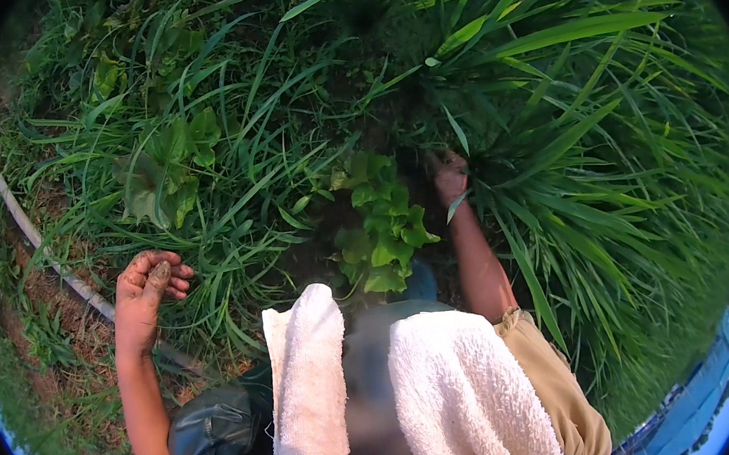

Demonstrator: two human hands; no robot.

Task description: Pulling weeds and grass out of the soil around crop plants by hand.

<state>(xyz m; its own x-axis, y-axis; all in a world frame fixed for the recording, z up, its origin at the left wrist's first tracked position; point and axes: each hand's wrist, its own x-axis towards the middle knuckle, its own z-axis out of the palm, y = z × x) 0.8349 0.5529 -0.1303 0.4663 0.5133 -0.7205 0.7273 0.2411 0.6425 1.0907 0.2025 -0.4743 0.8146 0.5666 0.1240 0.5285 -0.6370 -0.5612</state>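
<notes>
My left hand (153, 278), soiled with earth, hovers at the left over grass, its fingers loosely curled and apart with nothing visible between them. My right hand (448, 169) reaches down to the shaded ground at the base of a tall clump of long-bladed grass (552, 174); its fingertips are hidden in shadow, so a grip cannot be told. Just left of that hand grows a broad-leaved green plant (384, 225). Another broad-leaved plant (162, 175) stands among thin grass blades farther left.
A pale hose or pipe (20, 214) curves along the ground at the left. Two ends of a white towel (312, 393) hang before my body. My knee in dark green waterproof cloth (212, 427) is at the lower left. Blue sheeting (702, 392) lies at the far lower right.
</notes>
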